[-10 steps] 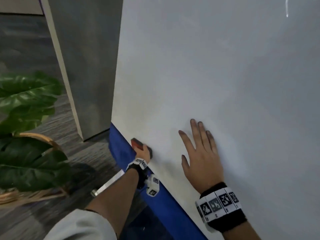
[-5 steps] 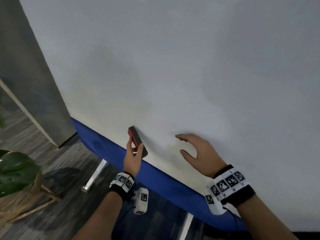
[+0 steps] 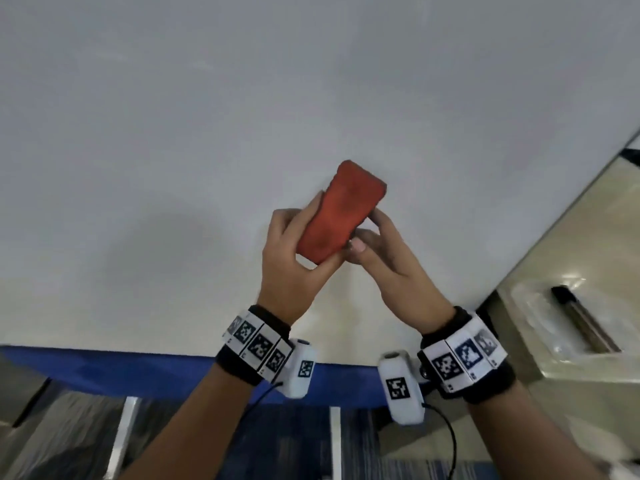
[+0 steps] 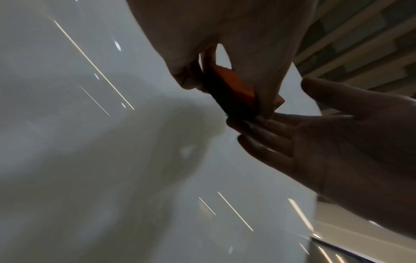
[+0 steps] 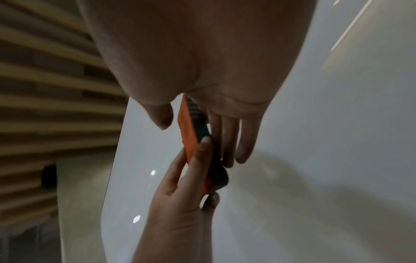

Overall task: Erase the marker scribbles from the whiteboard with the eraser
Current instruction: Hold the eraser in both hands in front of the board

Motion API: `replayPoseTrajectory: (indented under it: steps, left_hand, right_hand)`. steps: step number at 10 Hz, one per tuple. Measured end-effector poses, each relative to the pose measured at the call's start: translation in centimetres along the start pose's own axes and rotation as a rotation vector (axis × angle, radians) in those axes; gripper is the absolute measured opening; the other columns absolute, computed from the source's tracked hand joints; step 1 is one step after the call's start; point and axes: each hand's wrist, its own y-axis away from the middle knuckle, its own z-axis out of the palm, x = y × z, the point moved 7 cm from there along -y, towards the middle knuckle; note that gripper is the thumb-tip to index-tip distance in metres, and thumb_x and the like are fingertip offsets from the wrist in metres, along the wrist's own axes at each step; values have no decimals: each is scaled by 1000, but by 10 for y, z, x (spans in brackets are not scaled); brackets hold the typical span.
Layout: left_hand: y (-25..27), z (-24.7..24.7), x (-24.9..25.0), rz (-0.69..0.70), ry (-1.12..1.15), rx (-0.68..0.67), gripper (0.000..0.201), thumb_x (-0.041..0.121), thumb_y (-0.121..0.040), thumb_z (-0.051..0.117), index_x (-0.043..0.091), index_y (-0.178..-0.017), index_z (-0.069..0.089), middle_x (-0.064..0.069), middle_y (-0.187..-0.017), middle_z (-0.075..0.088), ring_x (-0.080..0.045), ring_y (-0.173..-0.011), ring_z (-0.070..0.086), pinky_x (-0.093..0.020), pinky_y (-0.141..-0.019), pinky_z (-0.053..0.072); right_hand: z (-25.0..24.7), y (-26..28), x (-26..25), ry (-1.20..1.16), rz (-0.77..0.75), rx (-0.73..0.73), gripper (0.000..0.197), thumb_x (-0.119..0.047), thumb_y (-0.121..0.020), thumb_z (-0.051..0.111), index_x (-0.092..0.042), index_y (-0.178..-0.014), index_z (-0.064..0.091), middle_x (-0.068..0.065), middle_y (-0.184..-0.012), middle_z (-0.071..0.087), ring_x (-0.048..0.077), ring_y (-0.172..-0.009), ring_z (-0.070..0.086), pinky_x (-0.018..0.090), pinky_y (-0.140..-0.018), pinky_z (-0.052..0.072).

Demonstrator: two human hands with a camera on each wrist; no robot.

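Note:
The red eraser (image 3: pixel 341 211) with a dark felt side (image 5: pixel 200 124) is held up in front of the whiteboard (image 3: pixel 207 133), not touching it. My left hand (image 3: pixel 298 244) grips its lower end, thumb on the red face and fingers behind. My right hand (image 3: pixel 375 237) meets it from the right. Its straight fingers (image 5: pixel 225 135) lie against the felt side, and its thumb (image 5: pixel 162 117) stays just off the red face. No marker scribbles show on the part of the board in view.
A blue strip (image 3: pixel 138 370) runs along the board's bottom edge, with white legs (image 3: pixel 119 441) below it. At the right stands a beige counter (image 3: pixel 571 237) with clear plastic wrap and a dark stick-like object (image 3: pixel 581 320). A slatted wall (image 5: pixel 45 89) lies beyond.
My left hand lifted the eraser from the board's lower left edge to mid-board height. My right hand came off the board and reached the eraser. The head view swung to the right.

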Motion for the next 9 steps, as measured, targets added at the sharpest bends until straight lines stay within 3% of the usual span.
replayPoseTrajectory:
  steps: [1, 2, 3, 4, 5, 6, 7, 8, 9]
  left_hand:
    - [-2, 72, 44, 84, 70, -112, 75, 16, -78, 86, 16, -146, 52, -2, -110, 50, -10, -100, 57, -11, -87, 47]
    - [7, 144, 90, 211, 68, -305, 77, 24, -80, 83, 19, -149, 48, 1, -107, 50, -15, -99, 54, -20, -92, 47]
    - [26, 201, 115, 224, 103, -532, 80, 39, -81, 81, 25, -151, 46, 1, -110, 49, -17, -103, 49, -25, -97, 44]
    - [49, 234, 106, 195, 51, -668, 85, 54, -82, 75, 31, -155, 37, 8, -109, 45, -11, -103, 46, -20, -97, 40]
    - [72, 240, 64, 117, -48, -740, 81, 57, -84, 72, 30, -154, 39, 8, -107, 46, -8, -99, 45, -23, -96, 40]
    - [98, 227, 0, 0, -179, -842, 79, 67, -81, 63, 32, -149, 46, 5, -104, 49, -12, -97, 48, -31, -97, 44]
    - [127, 195, -72, -160, -312, -942, 73, 66, -81, 61, 28, -142, 54, 4, -98, 50, -14, -91, 52, -32, -93, 47]
    - [165, 151, -142, -338, -475, -1034, 52, 43, -91, 70, 24, -138, 57, 4, -95, 49, -15, -88, 52, -27, -91, 45]
    - [227, 84, -213, -576, -630, -1092, 50, 35, -93, 71, 19, -138, 57, -5, -118, 62, -21, -110, 60, -27, -103, 42]
  right_hand:
    - [-61, 29, -7, -134, 35, 184, 49, -18, -105, 48, -18, -152, 33, 18, -130, 64, 21, -119, 66, 35, -100, 54]
    - [-129, 62, -2, -245, 65, 457, 54, -32, -96, 59, -20, -146, 42, 11, -129, 65, 21, -117, 66, 37, -96, 56]
    - [-194, 98, 6, -164, 103, 702, 47, -31, -97, 66, -13, -136, 47, -1, -105, 66, 9, -96, 67, 35, -87, 55]
    - [-258, 133, 22, 144, 239, 833, 55, -31, -96, 70, -14, -139, 41, -6, -104, 62, 9, -90, 64, 37, -87, 55]
    - [-311, 152, 51, 547, 494, 803, 74, -38, -90, 73, -17, -150, 34, 10, -127, 56, 25, -100, 60, 41, -96, 50]
    - [-332, 157, 92, 754, 776, 615, 68, -38, -89, 71, -15, -147, 45, 20, -125, 52, 29, -92, 51, 37, -96, 44]
    - [-334, 157, 131, 828, 934, 441, 56, -45, -91, 66, -12, -135, 58, 17, -115, 64, 33, -96, 61, 38, -90, 50]
    - [-330, 161, 143, 940, 1009, 387, 67, -66, -86, 55, -18, -133, 58, 16, -111, 68, 36, -99, 65, 41, -89, 54]
    - [-318, 138, 107, 993, 866, 502, 70, -68, -84, 49, -21, -135, 57, 18, -120, 64, 40, -108, 62, 48, -98, 51]
